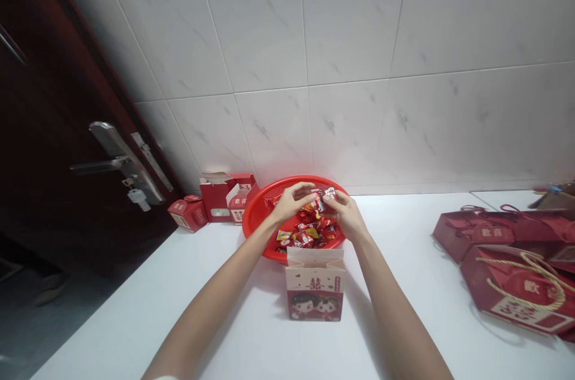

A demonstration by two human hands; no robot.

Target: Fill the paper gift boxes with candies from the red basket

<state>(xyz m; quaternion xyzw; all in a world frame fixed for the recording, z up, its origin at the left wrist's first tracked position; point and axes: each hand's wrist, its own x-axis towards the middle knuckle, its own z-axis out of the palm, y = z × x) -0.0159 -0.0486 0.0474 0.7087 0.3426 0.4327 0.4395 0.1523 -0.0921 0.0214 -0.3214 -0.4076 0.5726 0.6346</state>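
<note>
Over a round red plastic basket (252, 221), my left hand (293, 202) and my right hand (345, 213) are close together with fingers curled. Between their fingertips is a dark red wrapped candy (318, 201) with white print; the right fingers pinch its side and the left fingertips meet its other edge. Below them several wrapped candies (303, 238), red, yellow and orange, lie in the basket. In front of the basket, between my forearms, stands an open-topped paper gift box (314, 293) with two cartoon figures on its front. Its inside is mostly hidden.
Several red gift boxes (494, 248) with cords stand at the right of the white table (390, 332). More red boxes (187, 213) are at the back left. A tiled wall (359, 128) rises behind, and a dark door (54, 98) with keys stands left.
</note>
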